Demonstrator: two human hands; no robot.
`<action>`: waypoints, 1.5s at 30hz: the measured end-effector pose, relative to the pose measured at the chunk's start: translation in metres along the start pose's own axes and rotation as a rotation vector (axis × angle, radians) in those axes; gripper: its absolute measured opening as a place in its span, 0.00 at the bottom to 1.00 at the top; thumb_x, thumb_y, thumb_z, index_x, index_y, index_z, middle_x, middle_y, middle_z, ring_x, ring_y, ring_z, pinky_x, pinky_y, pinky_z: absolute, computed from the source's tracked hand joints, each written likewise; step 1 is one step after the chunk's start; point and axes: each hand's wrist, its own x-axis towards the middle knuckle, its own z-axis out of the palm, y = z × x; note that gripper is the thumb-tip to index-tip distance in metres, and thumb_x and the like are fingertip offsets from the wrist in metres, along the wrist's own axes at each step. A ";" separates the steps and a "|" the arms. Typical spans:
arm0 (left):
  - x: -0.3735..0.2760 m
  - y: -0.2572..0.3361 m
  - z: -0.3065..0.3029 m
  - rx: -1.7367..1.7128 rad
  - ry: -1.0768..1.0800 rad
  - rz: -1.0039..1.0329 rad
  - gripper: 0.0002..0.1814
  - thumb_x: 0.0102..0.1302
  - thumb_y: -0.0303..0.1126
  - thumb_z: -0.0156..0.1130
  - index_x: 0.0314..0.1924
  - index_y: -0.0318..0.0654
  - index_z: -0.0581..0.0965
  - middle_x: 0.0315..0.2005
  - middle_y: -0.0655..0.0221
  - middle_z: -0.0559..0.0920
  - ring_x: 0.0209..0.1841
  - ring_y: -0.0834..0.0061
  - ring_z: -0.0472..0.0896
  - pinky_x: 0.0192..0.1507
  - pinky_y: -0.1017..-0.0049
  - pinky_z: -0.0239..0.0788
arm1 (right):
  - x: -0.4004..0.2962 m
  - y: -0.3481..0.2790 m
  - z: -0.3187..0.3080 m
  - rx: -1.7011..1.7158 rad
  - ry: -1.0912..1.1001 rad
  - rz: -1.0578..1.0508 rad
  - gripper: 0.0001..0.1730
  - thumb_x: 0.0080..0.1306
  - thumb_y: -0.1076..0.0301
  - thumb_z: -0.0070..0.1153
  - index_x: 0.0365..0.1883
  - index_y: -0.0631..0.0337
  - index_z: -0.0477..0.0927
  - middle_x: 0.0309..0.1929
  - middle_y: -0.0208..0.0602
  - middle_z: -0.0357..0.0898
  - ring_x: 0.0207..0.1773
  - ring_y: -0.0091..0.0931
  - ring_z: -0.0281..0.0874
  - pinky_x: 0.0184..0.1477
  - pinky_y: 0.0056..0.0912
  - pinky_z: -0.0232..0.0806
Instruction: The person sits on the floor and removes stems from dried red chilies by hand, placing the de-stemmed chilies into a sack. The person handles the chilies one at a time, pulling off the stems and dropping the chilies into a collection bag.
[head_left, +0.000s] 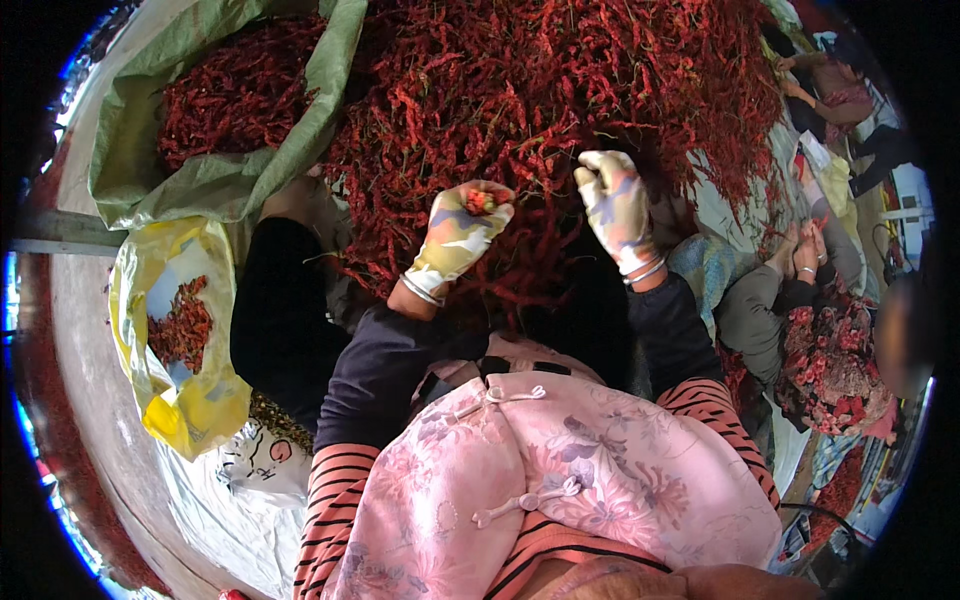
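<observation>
A large heap of dried red chili peppers (480, 97) spreads in front of me, many with thin pale stems. My left hand (459, 236), in a camouflage-patterned glove, is curled around a small bunch of chili peppers (481, 201); their pale stem ends show at the top of the fist. To its right, my right hand (619, 206) wears a matching glove and hovers at the near edge of the heap. Its fingers are bent, and whether a stem or pepper is pinched between them is unclear. Both wrists carry metal bangles.
On the left, a green woven sack (120, 157) holds more red chilies. Below it, a yellow plastic bag (124, 292) contains small chili pieces, near a white printed bag (262, 465). A person (817, 360) sits close on my right; another person (840, 97) is farther up.
</observation>
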 end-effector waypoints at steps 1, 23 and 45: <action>-0.003 -0.001 -0.001 -0.199 0.036 -0.061 0.09 0.61 0.21 0.62 0.42 0.29 0.79 0.31 0.71 0.82 0.30 0.84 0.76 0.33 0.81 0.69 | -0.002 0.015 0.002 0.211 0.000 0.167 0.12 0.61 0.72 0.57 0.44 0.58 0.79 0.38 0.39 0.78 0.36 0.31 0.78 0.39 0.32 0.72; -0.051 0.019 -0.040 -0.403 0.279 0.060 0.11 0.58 0.23 0.62 0.41 0.27 0.78 0.26 0.63 0.81 0.26 0.72 0.78 0.33 0.73 0.71 | 0.026 0.046 0.090 -1.141 -0.673 -0.985 0.25 0.69 0.67 0.50 0.61 0.59 0.57 0.51 0.36 0.67 0.42 0.29 0.72 0.45 0.33 0.71; -0.077 0.000 0.003 -0.085 0.056 0.096 0.18 0.61 0.22 0.65 0.52 0.30 0.76 0.43 0.68 0.82 0.42 0.83 0.78 0.45 0.82 0.70 | -0.049 -0.098 0.013 0.736 -0.376 0.242 0.06 0.67 0.71 0.52 0.36 0.64 0.80 0.27 0.23 0.75 0.28 0.13 0.67 0.31 0.18 0.62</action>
